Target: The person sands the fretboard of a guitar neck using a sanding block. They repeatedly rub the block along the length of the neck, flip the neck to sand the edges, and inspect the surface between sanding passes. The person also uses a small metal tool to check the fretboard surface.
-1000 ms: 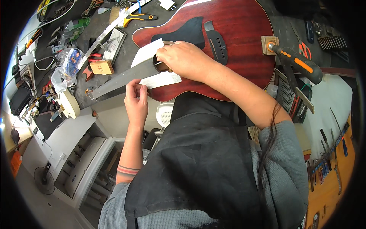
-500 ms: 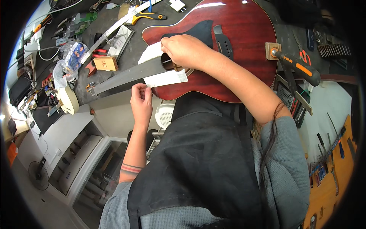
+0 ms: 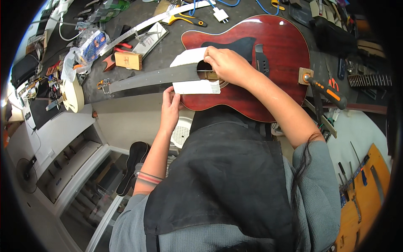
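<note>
A red acoustic guitar (image 3: 285,50) lies face up, its long dark neck (image 3: 147,79) pointing left. White strips (image 3: 195,87) lie along both sides of the fretboard's end. My right hand (image 3: 228,67) is closed at the soundhole, fingertips pinched on something I cannot make out, hiding part of the hole. My left hand (image 3: 170,110) grips the guitar's lower edge where neck meets body, fingers curled beside the lower strip. A dark pickguard (image 3: 243,47) and bridge (image 3: 262,61) are right of the soundhole. An orange-and-black handled clamp (image 3: 329,94) bears on a wood pad at the right.
Left of the guitar lie a wooden block (image 3: 128,61), a metal straightedge (image 3: 147,26), pliers and bagged items (image 3: 94,44). A cream guitar (image 3: 73,98) sits at the bench's left. Scissors (image 3: 331,80) and a fretted neck (image 3: 369,80) are at the right.
The view has shifted, so the bench and guitar appear farther right. My left fingers have closed in on the guitar's edge; my right hand remains at the soundhole.
</note>
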`<action>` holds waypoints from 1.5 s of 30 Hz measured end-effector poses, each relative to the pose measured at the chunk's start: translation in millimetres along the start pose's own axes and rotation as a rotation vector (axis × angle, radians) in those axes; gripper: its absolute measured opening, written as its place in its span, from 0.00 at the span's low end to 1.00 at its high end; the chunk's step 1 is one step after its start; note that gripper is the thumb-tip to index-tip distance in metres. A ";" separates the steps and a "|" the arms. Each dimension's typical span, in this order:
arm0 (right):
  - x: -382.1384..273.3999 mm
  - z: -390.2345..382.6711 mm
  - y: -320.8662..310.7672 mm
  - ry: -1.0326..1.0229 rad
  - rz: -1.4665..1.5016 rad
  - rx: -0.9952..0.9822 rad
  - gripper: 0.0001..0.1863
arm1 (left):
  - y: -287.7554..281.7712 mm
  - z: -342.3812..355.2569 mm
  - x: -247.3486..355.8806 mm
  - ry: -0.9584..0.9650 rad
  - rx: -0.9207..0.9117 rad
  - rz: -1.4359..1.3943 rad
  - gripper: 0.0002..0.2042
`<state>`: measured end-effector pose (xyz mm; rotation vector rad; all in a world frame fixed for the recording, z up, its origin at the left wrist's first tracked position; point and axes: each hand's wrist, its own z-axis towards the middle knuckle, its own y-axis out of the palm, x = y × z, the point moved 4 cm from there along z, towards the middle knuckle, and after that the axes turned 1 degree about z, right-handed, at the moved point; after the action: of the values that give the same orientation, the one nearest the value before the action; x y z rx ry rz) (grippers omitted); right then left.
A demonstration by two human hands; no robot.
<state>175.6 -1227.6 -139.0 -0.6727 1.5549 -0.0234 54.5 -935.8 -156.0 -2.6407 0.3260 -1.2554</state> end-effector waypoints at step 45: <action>0.5 -1.7 -2.5 0.033 -0.047 -0.195 0.05 | 11.2 28.7 3.9 -0.028 -0.151 -0.245 0.45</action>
<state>175.1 -1230.5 -138.2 -0.8663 1.5858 0.0826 78.1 -945.2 -174.0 -2.8963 0.0972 -1.3095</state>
